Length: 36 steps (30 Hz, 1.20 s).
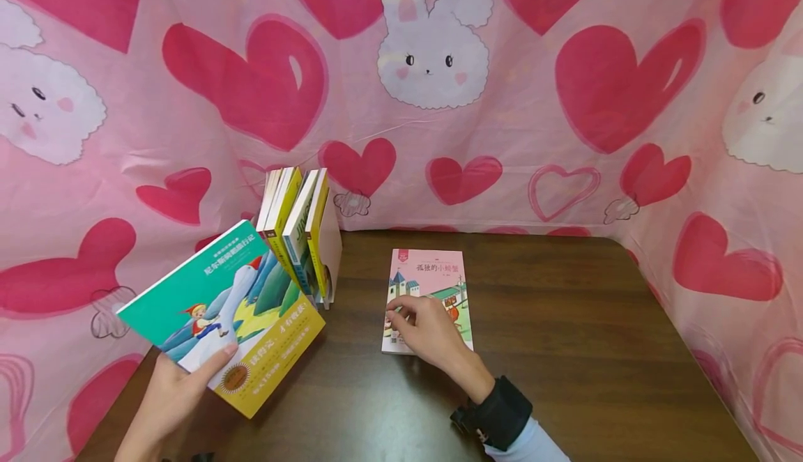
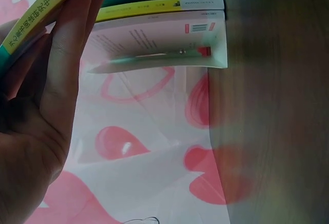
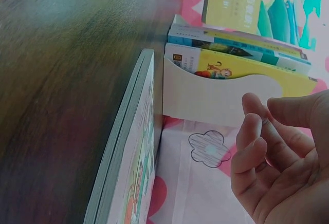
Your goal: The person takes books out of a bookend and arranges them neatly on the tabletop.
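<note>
My left hand grips a green picture book with a gold band along its lower part. The thumb lies on the front cover, and the book is tilted off the table at the left. In the left wrist view, my left hand wraps the book's yellow-and-green spine. A pink-covered book lies flat on the table, with my right hand over its lower half. The right wrist view shows that hand raised above the pink book, fingers loosely bent around nothing.
Several books stand upright in a white book holder just behind the green book. Brown tabletop extends to the right. A pink cloth with hearts and rabbits hangs behind and around the table.
</note>
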{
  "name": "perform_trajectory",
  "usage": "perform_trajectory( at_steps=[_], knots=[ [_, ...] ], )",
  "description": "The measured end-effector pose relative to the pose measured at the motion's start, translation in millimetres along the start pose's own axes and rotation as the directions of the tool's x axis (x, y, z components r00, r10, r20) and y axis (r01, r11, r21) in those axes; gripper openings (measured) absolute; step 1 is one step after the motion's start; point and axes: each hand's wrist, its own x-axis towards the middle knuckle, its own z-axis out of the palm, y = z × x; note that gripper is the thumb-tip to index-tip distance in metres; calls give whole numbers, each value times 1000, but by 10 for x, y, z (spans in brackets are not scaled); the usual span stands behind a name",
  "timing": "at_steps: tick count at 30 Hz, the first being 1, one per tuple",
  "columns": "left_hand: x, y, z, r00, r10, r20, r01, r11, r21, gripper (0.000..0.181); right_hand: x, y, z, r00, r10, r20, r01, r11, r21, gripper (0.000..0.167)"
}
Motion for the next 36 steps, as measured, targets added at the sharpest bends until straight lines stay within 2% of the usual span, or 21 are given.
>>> perform_trajectory(
  at_steps=[4, 11, 18, 24, 31, 36],
  knots=[
    [27, 31, 28, 998, 62, 9, -61, 997, -37, 57, 5, -10, 2, 1000, -18, -10, 18, 1000, 1, 10],
    [24, 66, 68, 997, 68, 38, -65, 995, -71, 63, 2, -30, 26, 999, -42, -2, 42, 999, 11, 9],
    [25, 115, 97, 990, 126, 56, -122, 989, -81, 64, 9, -47, 82, 999, -45, 27, 44, 999, 31, 9],
    [31, 162, 116, 989, 111, 102, -98, 988, -122, 66, -7, -72, 141, 997, -47, 55, 45, 999, 24, 11],
    [47, 195, 141, 979, 136, 152, -116, 984, -134, 62, -37, -127, 243, 994, -62, 89, 58, 997, 48, 18],
    [90, 230, 166, 970, 135, 200, -105, 983, -152, 58, -43, -146, 282, 993, -56, 104, 47, 995, 83, 28]
  ],
)
